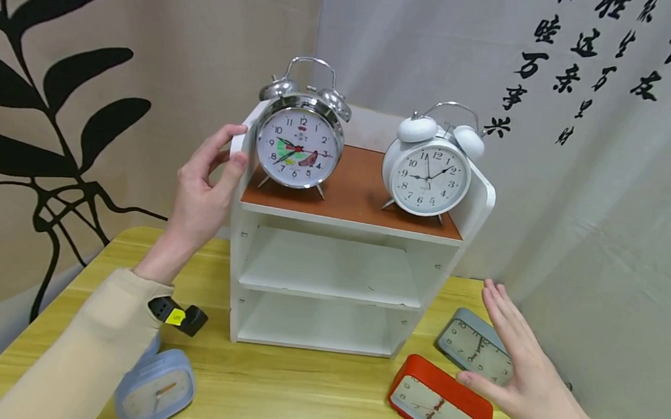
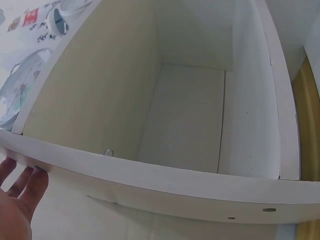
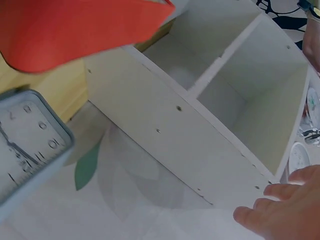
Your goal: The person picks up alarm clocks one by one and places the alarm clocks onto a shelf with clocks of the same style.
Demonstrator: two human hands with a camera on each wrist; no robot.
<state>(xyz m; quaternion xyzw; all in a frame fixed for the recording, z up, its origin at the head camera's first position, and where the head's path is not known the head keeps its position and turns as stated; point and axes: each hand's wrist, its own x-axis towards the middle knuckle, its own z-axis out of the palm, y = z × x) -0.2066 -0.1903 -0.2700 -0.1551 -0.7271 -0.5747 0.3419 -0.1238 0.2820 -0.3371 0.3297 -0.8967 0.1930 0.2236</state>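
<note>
A small white shelf (image 1: 331, 265) with a brown top stands on the table. My left hand (image 1: 208, 176) touches its upper left side panel, and in the left wrist view the fingertips (image 2: 35, 177) rest against the panel's outer face. Beside that hand a silver twin-bell alarm clock (image 1: 300, 146) stands on the top, and a white twin-bell alarm clock (image 1: 429, 177) stands at the right end. My right hand (image 1: 526, 369) is held with fingers extended, apart from the shelf, over a red clock (image 1: 444, 405) and a grey-green clock (image 1: 475, 345).
A blue clock (image 1: 157, 389) lies at the front left of the yellow wooden table (image 1: 292, 390), below my left forearm. Behind the shelf hang pale curtains (image 1: 619, 212) with black writing and a dark leaf print (image 1: 56, 76).
</note>
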